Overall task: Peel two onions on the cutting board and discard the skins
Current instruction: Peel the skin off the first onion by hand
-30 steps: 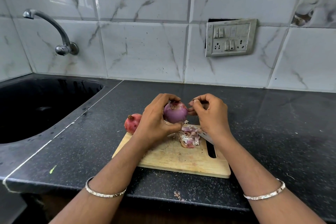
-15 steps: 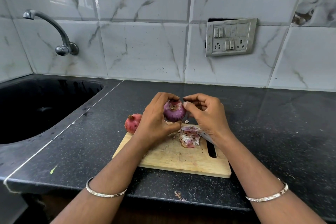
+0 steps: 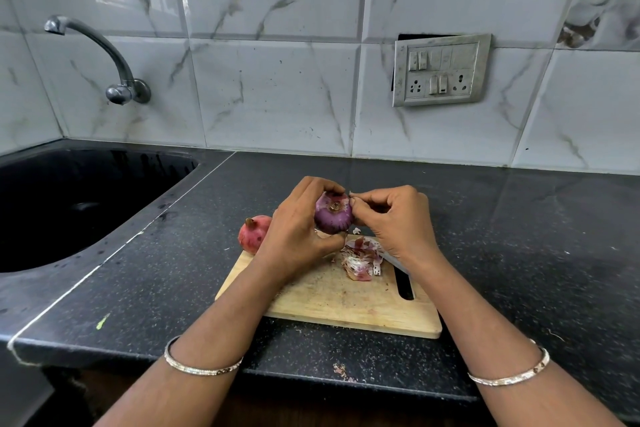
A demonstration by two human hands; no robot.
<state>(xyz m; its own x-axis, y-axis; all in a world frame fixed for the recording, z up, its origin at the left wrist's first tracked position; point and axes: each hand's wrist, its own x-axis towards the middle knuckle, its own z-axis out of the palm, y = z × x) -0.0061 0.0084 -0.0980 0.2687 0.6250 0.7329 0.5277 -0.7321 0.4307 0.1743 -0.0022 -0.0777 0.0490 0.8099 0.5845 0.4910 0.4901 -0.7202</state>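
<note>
1. The left hand (image 3: 298,232) holds the purple onion (image 3: 334,217) up in the air above the far edge of the wooden cutting board (image 3: 346,305). Its fingers curl round the back and its thumb sits underneath, so the root end faces the person and can be worked on.
2. The right hand (image 3: 398,225) has its thumb and forefinger pinched together on a scrap of skin (image 3: 352,197) at the onion's upper edge. The other fingers are curled in, out of the way.
3. The pile of skins (image 3: 360,260) lies on the board directly below, where the peelings seem to drop.
4. A knife blade (image 3: 394,262) shows under the right wrist. I can't tell whether it rests on the board.
5. The second onion (image 3: 254,234) sits at the board's far left corner with its dry reddish skin on, probably waiting its turn.
6. I'd say roughly half the peeling remains, and none of the skins has been discarded.
</note>
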